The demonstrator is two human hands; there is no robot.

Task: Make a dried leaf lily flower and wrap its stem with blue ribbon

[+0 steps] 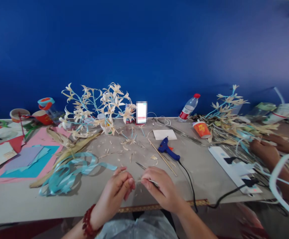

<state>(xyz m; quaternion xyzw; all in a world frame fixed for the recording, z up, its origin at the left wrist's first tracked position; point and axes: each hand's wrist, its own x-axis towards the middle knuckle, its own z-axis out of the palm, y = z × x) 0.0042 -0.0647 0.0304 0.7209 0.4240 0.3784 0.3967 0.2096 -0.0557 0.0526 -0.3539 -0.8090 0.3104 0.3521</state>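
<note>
Near the table's front edge, my left hand (119,186) is closed, thumb and fingertips pinched together. What it holds, if anything, is too small to make out. Facing it across a small gap, my right hand (160,186) is closed on a thin, pale stick-like piece (154,182), partly hidden by the fingers. A slim, pointed dark metal tip (141,165) shows just beyond the right fingers; whether that hand holds it I cannot tell. Left of my hands lies a tangled light-blue ribbon (62,176), one end reaching toward my left fingers.
A blue glue gun (168,149) lies beside thin sticks (163,157). White flowers (109,103) stand at the back. On the right are a power strip (230,169), a tilted bottle (189,108), an orange paper cup (201,129) and another person's hands (265,151). Coloured paper (47,162) lies left.
</note>
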